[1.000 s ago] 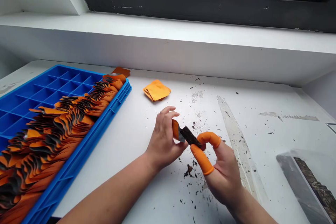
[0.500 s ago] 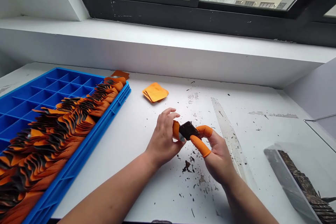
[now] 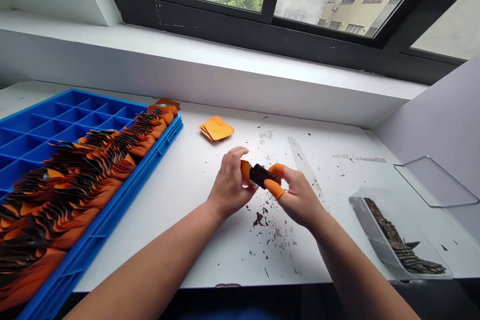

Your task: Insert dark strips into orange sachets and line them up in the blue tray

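My left hand is closed around a small orange pouch, whose open side faces right. In my right hand a dark brown, flat, bark-like piece is pinched between thumb and index finger. Both of those fingers wear orange finger cots. The left end of the dark piece meets the pouch's opening; how far it sits inside is hidden. Beyond my hands lies a short stack of flat orange pouches.
At left stands a blue divided tray, its near rows packed with orange pouches around dark pieces. Dark crumbs litter the white table. A clear plastic box at right holds dark strips. Behind it is a wire frame.
The view has shifted to the right, showing more of the clear box and the wire frame. My right hand and the dark piece keep close to the pouch, with little change.
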Tool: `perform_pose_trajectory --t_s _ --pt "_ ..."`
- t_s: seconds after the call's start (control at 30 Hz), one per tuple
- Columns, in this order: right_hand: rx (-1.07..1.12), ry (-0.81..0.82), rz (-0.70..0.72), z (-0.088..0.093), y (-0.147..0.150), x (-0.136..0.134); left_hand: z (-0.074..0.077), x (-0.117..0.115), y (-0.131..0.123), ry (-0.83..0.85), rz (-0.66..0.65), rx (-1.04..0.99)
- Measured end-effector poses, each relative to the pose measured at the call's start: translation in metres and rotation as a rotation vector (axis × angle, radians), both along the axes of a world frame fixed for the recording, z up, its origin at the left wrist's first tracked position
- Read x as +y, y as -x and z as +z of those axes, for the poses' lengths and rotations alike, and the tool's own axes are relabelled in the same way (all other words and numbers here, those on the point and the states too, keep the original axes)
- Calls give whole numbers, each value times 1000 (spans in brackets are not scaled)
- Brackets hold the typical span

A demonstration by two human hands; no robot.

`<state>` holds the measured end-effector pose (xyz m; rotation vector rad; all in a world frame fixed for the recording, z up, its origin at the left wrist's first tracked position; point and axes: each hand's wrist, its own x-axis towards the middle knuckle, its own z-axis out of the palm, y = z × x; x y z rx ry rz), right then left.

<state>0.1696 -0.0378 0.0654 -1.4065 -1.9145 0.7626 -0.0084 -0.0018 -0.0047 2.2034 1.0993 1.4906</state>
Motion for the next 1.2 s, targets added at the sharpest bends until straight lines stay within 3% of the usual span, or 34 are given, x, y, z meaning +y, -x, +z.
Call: perform_pose_trajectory --t_s 0.1,0.2,0.37,0.6,0.9,1.03,1.2 --pt "-121 101 48 16 4 2 -1 1 1 -16 26 -6" --pt "-296 51 74 30 9 5 0 2 3 -20 52 -12" --pt "-464 128 178 39 8 18 0 4 5 27 118 71" --pt "-271 194 179 31 -9 27 -3 4 4 56 145 146" --pt "97 192 131 6 -4 28 2 0 5 143 112 73" --pt "18 224 144 10 -8 28 8 2 7 76 71 66" --pt "-163 304 263 18 -20 28 12 2 10 75 -47 147"
